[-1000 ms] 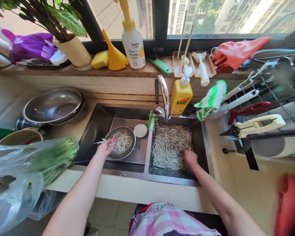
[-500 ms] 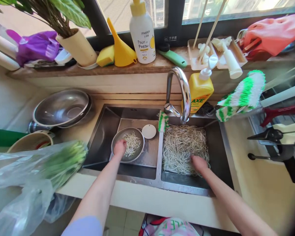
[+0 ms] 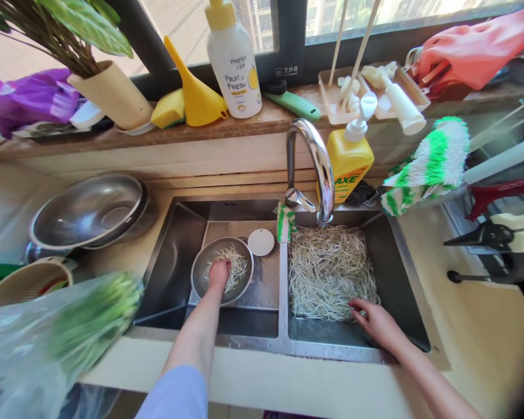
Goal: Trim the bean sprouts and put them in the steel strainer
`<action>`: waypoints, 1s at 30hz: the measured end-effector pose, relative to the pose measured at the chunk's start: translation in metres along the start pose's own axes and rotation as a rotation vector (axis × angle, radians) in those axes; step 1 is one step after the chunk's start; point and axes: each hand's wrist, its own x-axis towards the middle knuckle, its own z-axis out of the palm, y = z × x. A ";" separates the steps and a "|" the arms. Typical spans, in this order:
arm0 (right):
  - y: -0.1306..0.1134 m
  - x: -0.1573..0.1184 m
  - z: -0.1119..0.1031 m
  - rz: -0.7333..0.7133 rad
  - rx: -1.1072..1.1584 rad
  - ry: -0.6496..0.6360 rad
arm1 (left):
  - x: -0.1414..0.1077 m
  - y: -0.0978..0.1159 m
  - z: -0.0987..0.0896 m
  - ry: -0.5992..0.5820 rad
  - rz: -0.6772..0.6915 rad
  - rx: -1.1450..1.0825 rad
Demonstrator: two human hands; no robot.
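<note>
My left hand (image 3: 219, 272) is inside a round metal bowl (image 3: 199, 279) in the left basin, its fingers curled down on a small heap of bean sprouts (image 3: 236, 265). What lies under those fingers is partly hidden. A large mass of bean sprouts (image 3: 327, 267) sits in water in the right basin (image 3: 399, 291). At the near right edge of that mass is my right hand (image 3: 373, 320), thumb and fingers apart, with nothing visible held in it. A white round disc (image 3: 261, 242) lies beside the bowl.
A chrome faucet (image 3: 327, 174) arches over the right basin, with a yellow soap bottle (image 3: 349, 160) behind it. Metal bowls (image 3: 87, 209) and bagged green vegetables (image 3: 96, 314) occupy the left counter. A green-striped brush (image 3: 436, 157) juts in from the right.
My left hand has moved right within the bowl, onto the small heap of sprouts. My right hand has drawn back toward the near right edge of the big mass, and its fingers now show.
</note>
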 end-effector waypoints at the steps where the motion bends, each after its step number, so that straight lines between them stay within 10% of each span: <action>1: 0.001 -0.001 0.000 0.000 0.033 0.016 | -0.003 0.001 -0.007 0.028 -0.002 -0.046; 9: -0.018 -0.001 -0.010 -0.026 0.129 0.225 | -0.055 0.044 -0.072 0.251 -0.009 -0.399; 12: -0.055 -0.007 -0.022 -0.088 0.320 0.298 | -0.099 0.101 -0.073 0.033 0.227 -0.606; 18: -0.106 -0.020 -0.035 -0.223 0.714 0.086 | -0.187 0.201 -0.044 -0.361 0.819 -0.232; 30: -0.103 -0.009 -0.020 -0.329 0.386 0.146 | -0.211 0.214 -0.019 -0.356 0.761 -0.178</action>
